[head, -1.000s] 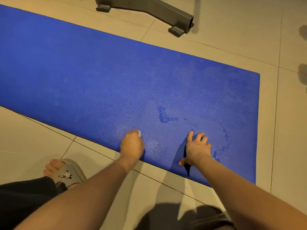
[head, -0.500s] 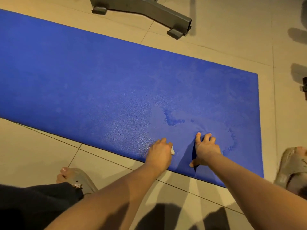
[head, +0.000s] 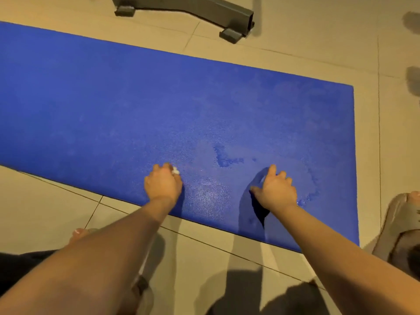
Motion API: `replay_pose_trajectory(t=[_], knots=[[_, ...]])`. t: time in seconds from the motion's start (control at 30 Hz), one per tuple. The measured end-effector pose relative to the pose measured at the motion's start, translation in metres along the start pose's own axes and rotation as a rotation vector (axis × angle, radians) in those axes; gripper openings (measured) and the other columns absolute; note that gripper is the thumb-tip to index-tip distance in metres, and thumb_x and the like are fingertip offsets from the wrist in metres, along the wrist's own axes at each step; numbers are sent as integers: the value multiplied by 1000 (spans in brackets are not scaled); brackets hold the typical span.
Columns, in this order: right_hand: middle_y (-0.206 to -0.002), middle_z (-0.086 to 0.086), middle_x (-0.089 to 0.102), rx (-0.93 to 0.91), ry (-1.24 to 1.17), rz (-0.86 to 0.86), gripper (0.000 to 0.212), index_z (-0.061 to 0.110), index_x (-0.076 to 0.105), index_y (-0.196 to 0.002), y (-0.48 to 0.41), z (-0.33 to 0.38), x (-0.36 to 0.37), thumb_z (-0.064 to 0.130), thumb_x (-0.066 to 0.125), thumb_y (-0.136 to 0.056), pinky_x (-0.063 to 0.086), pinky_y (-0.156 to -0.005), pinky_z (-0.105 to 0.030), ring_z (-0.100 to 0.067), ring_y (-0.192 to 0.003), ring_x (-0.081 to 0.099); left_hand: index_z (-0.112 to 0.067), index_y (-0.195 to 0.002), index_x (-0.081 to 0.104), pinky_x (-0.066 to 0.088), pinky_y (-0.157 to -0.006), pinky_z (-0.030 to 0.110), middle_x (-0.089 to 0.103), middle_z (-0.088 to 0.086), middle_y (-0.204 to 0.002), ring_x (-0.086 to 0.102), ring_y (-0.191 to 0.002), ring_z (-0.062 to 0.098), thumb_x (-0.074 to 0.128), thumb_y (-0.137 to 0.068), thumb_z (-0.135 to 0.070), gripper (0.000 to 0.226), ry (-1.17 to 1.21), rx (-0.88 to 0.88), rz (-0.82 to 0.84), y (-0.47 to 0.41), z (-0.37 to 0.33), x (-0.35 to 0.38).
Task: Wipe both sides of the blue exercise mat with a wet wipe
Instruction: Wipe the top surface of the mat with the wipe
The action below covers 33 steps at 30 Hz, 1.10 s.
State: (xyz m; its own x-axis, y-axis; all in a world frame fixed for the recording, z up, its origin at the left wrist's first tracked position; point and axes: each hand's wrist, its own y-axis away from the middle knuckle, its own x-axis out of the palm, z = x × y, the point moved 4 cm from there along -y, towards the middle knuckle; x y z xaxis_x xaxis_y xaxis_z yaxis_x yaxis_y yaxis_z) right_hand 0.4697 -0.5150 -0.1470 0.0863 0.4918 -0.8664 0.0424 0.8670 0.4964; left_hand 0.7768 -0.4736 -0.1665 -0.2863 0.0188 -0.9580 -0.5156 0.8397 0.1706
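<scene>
Blue exercise mat (head: 159,105) spread flat on the tiled floor (head: 45,205), running from the left edge of the view to a square end at the right. Left hand (head: 163,185) curled knuckles-up on the mat just inside its near edge, clenched around a wet wipe (head: 175,171); only a small white wad showing past the fingers on the right side of the hand, pressed against the mat surface. Right hand (head: 276,190) set down to the right of the left, well apart, palm down and released, fingers spread and bent with the tips touching the mat, grasping nothing. Damp sheen (head: 211,189) on the mat between the two hands, with darker wet streaks (head: 223,158) just beyond them and further patches near the right hand. Both forearms reaching in from the bottom of the view. Grey sandal (head: 402,214) on the floor just past the mat's right end. Dark metal frame foot (head: 193,10) on the floor beyond the mat's far edge, apart from it.
</scene>
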Motion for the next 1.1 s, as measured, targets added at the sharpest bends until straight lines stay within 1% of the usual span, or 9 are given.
replay_pose_trajectory(t=[0.1,0.23,0.37,0.47,0.53,0.67,0.8,0.97,1.1], knots=[[-154,-23,22,-33,27,41,121,13,2,-157,-20,-5,-15,70,71,-76,37,-106,-54,-42,-141,26,-7,-111,64,48,-80,42,63,17,-114,62,-99,38,54,-101,-21,20,160,-50,37,12,-15,6],[-162,-26,-12,-114,259,222,144,19,-17,-158,-30,-5,-3,78,74,-64,25,-115,-59,-46,-150,-1,-12,-112,65,46,-82,41,62,13,-115,62,-101,35,53,-99,-12,18,262,96,129,55,-78,30],[-160,-30,-14,-111,298,236,146,15,-18,-157,-30,-1,-1,78,75,-64,23,-116,-60,-49,-149,-3,-17,-110,65,47,-82,42,57,11,-113,61,-96,35,52,-97,-12,19,180,329,302,96,-127,47],[-159,-33,-11,-101,306,234,146,12,-17,-157,-32,1,-2,78,75,-64,26,-115,-59,-51,-148,0,-15,-116,62,48,-83,43,55,11,-116,60,-98,34,48,-102,-20,21,74,429,288,89,-112,41],[-159,-34,-10,-99,315,239,148,11,-18,-157,-31,3,-2,78,75,-63,28,-114,-58,-52,-148,0,-13,-115,63,50,-84,42,55,12,-116,60,-98,32,45,-105,-27,25,53,357,197,62,-81,32],[-159,-33,-11,-97,333,247,148,11,-19,-156,-31,3,-2,79,74,-63,29,-114,-57,-51,-148,0,-7,-111,63,48,-78,45,56,17,-114,60,-94,38,51,-103,-26,24,97,35,1,8,-14,10],[-159,-33,-10,-107,342,235,147,11,-19,-156,-31,2,-2,81,71,-64,29,-114,-56,-52,-148,0,-5,-114,63,46,-84,46,57,19,-116,60,-98,40,51,-100,-18,22,243,-131,-13,11,-41,14],[-159,-34,-13,-96,340,247,148,10,-21,-156,-31,3,-1,80,72,-64,27,-115,-57,-52,-148,-1,-12,-109,68,47,-87,41,56,14,-111,58,-97,34,57,-93,-23,22,314,181,188,66,-126,40],[-158,-35,-13,-92,336,258,149,10,-21,-155,-32,3,-1,79,73,-63,26,-116,-58,-53,-148,-1,-17,-103,66,51,-87,45,54,10,-109,57,-97,32,56,-98,-21,13,204,480,281,74,-132,44]])
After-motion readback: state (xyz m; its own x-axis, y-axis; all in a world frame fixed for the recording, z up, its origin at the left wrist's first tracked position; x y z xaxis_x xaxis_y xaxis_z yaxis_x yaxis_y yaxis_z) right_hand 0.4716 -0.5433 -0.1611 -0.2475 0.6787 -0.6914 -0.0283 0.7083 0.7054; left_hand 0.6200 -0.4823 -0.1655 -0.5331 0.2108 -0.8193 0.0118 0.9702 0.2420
